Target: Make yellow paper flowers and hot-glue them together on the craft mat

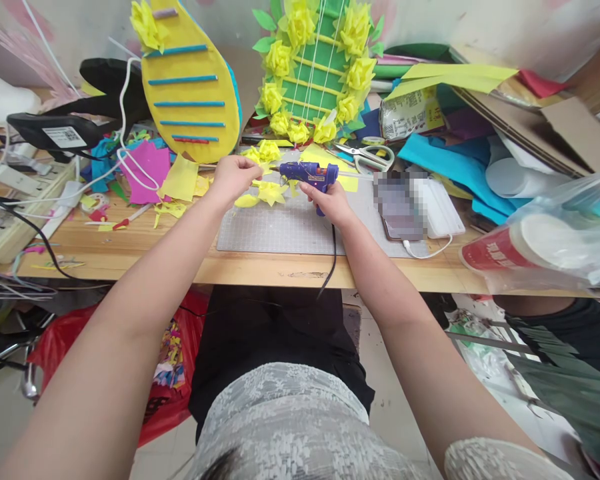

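My right hand [331,201] is wrapped around the handle of a blue hot glue gun [314,175], whose nozzle points left. A clear glue stick [353,175] sticks out of its back end. Just left of the nozzle, my left hand [237,177] is closed in a pinch; what its fingertips hold is too small to make out. Yellow paper flowers [271,193] lie on the grey cutting mat [260,230] under the nozzle and between my hands. Another yellow flower [269,151] rests just behind the gun.
Behind stand a yellow board with blue strips [187,80] and a green panel ringed by yellow flowers [320,67]. Scissors [367,159], a phone [403,207], a white power bank [443,207] and a red cup [500,248] are to the right. White cables [125,107] cross the left side.
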`<state>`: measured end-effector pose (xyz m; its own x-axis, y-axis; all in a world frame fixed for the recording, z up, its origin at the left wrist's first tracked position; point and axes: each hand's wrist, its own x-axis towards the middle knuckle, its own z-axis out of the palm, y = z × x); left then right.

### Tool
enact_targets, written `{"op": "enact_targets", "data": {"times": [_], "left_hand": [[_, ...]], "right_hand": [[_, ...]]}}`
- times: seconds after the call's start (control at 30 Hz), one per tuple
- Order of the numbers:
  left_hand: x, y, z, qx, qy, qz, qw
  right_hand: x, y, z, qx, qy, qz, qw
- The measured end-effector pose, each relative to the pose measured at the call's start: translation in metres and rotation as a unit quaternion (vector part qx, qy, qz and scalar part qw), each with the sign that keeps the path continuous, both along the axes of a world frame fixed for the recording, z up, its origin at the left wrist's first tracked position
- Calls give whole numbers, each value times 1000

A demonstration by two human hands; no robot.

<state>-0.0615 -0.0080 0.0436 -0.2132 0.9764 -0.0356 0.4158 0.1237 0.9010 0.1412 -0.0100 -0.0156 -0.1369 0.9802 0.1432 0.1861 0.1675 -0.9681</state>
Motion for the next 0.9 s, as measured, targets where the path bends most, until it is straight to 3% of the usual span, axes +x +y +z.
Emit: {"op": "enact_targets", "data": {"times": [0.53,0.9], "left_hand": [[0,2,-8,30,56,-32,997],[1,-5,3,60,182,-70,979]], "right_hand": [[-2,-1,1,-8,48,-9,999],[-2,-3,4,-17,52,-11,998]]}}
